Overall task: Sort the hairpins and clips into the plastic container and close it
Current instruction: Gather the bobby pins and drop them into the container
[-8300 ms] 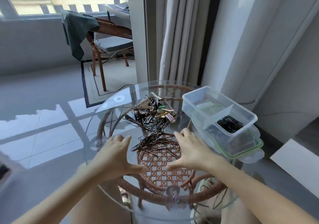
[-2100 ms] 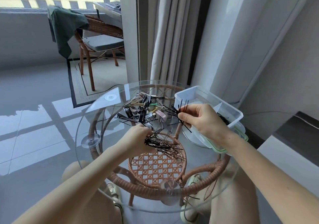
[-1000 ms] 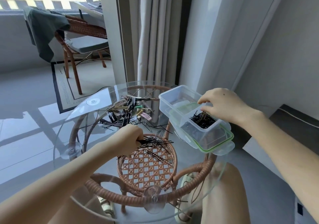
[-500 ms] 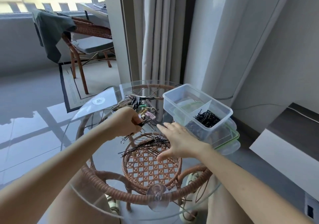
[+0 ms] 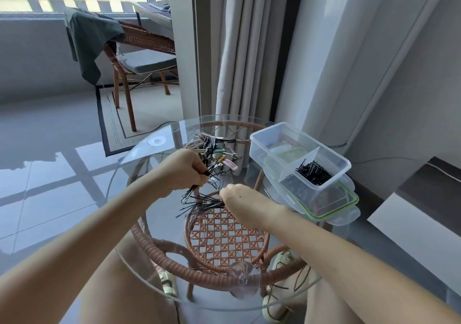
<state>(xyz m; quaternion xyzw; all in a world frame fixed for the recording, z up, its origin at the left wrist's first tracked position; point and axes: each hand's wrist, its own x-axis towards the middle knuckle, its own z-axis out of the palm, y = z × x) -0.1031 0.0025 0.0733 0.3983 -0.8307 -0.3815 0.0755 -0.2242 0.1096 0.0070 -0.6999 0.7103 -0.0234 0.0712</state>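
Observation:
Black hairpins (image 5: 199, 202) lie fanned out on the round glass table (image 5: 139, 223). My right hand (image 5: 237, 196) is pinched shut on their right ends. My left hand (image 5: 185, 170) is shut on a small bunch of black hairpins just above them. Behind it lies a heap of coloured clips (image 5: 217, 150). At the right stands the clear plastic container (image 5: 272, 146) with a divider; its near compartment holds black hairpins (image 5: 313, 173), its far one looks bare. It rests on its green-rimmed lid (image 5: 344, 208).
The glass top sits on a rattan frame (image 5: 224, 238). A curtain (image 5: 252, 49) hangs behind the table. Further back left stands a rattan chair (image 5: 142, 56) with a dark cloth over it. A white low cabinet (image 5: 419, 211) is at the right.
My right hand came back from the container to the table and closed on the fanned hairpins. My left hand stayed by the pile, holding a bunch.

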